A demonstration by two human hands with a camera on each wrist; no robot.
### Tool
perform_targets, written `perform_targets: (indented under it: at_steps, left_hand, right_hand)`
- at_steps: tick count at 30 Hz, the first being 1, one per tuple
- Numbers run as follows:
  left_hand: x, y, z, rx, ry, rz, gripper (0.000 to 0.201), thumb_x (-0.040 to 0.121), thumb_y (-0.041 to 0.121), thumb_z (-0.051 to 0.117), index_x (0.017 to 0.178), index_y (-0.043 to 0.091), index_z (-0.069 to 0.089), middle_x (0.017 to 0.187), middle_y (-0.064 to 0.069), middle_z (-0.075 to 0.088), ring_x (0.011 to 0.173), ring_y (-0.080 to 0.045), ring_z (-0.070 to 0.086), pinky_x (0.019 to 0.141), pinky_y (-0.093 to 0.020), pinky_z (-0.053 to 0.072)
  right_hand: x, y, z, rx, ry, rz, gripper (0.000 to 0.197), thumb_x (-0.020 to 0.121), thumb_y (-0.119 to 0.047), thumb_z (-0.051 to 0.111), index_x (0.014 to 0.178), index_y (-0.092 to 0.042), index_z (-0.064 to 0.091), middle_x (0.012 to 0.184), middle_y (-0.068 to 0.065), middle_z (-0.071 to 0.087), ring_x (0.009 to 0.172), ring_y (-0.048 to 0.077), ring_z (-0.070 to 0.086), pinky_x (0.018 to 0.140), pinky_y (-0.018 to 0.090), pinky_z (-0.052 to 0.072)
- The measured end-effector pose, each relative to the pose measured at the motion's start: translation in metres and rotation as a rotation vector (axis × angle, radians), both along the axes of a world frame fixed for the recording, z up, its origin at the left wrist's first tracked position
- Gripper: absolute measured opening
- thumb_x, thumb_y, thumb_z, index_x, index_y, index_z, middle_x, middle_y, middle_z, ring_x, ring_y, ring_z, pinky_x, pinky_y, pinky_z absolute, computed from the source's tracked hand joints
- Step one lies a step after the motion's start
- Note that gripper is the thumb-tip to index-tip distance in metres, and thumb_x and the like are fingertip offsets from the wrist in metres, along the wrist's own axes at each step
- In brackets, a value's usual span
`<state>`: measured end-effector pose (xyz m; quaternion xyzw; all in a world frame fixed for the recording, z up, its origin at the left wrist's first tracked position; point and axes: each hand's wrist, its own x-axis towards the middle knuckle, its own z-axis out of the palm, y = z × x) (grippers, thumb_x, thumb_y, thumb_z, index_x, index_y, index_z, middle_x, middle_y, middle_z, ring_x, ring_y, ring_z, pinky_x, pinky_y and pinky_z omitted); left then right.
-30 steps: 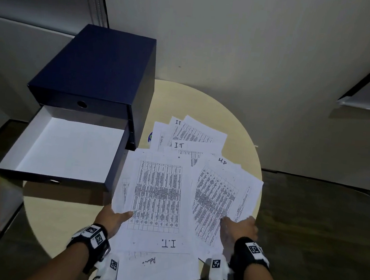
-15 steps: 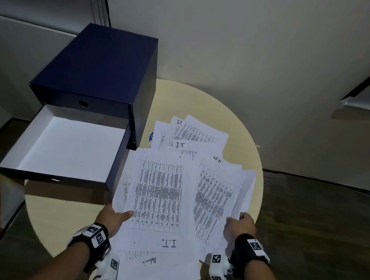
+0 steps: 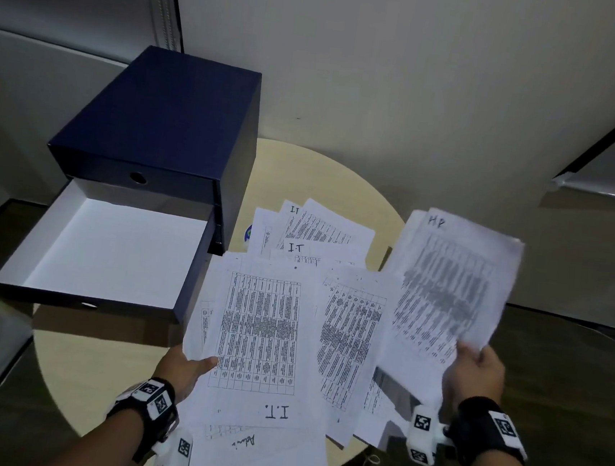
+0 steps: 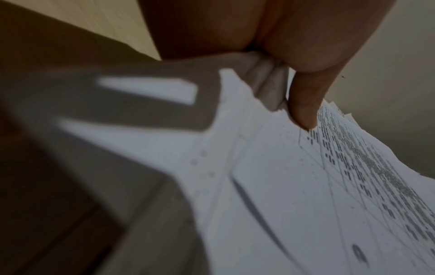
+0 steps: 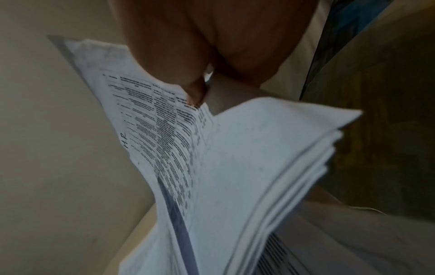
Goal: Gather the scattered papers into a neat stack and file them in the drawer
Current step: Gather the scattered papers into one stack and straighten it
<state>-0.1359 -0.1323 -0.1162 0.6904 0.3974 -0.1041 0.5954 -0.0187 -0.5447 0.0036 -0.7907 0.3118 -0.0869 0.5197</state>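
Observation:
Printed white papers (image 3: 348, 334) lie scattered over a round beige table (image 3: 304, 168). My right hand (image 3: 473, 365) pinches a bundle of sheets marked "HP" (image 3: 451, 280) by its near edge and holds it tilted up above the table's right side; the wrist view shows the thumb (image 5: 183, 74) on the top HP sheet (image 5: 164, 130). My left hand (image 3: 188, 366) grips the near left edge of the sheets marked "I.T." (image 3: 259, 326), thumb (image 4: 306, 104) on top of the I.T. sheets (image 4: 306, 186). The dark blue drawer box (image 3: 166, 121) has its white-lined drawer (image 3: 109, 251) pulled open.
More sheets (image 3: 317, 230) lie fanned at the back of the table by the box's right side. A sheet marked "Admin" (image 3: 240, 444) overhangs the near edge. Walls stand close behind the table; dark floor (image 3: 565, 389) lies to the right.
My right hand has lifted the HP bundle off the table and swung it up and to the right, uncovering another printed sheet beneath. My left hand has stayed on the I.T. sheets.

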Motion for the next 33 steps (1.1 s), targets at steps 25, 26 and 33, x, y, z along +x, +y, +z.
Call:
perform_targets:
  at_steps: [25,26,33]
  left_hand:
    - [-0.004,0.002,0.017,-0.166,0.017,0.065,0.053,0.078,0.034,0.079,0.123,0.012,0.064,0.119,-0.005,0.07,0.099,-0.022,0.066,0.092,-0.032,0.046]
    - [-0.004,0.004,0.012,-0.199,0.025,0.098,0.07,0.071,0.05,0.08,0.128,0.015,0.061,0.125,-0.002,0.067,0.109,-0.021,0.064,0.097,-0.033,0.045]
    - [-0.006,0.003,0.009,-0.044,-0.027,-0.051,0.087,0.051,0.061,0.086,0.123,0.018,0.064,0.115,0.005,0.071,0.106,-0.02,0.067,0.101,-0.042,0.049]
  right_hand:
    - [-0.014,0.112,-0.089,0.105,0.461,0.582,0.043,0.091,-0.049,0.052,0.123,-0.02,0.057,0.103,-0.009,0.056,0.099,0.022,0.056,0.086,0.035,0.045]
    - [-0.021,0.116,-0.098,0.09,0.51,0.606,0.043,0.091,-0.047,0.051,0.118,-0.015,0.061,0.092,-0.006,0.055,0.084,0.02,0.054,0.075,0.031,0.044]
    - [-0.037,0.123,-0.1,-0.037,0.516,0.743,0.018,0.092,-0.03,0.059,0.098,-0.014,0.054,0.087,-0.001,0.059,0.073,0.017,0.055,0.063,0.026,0.044]
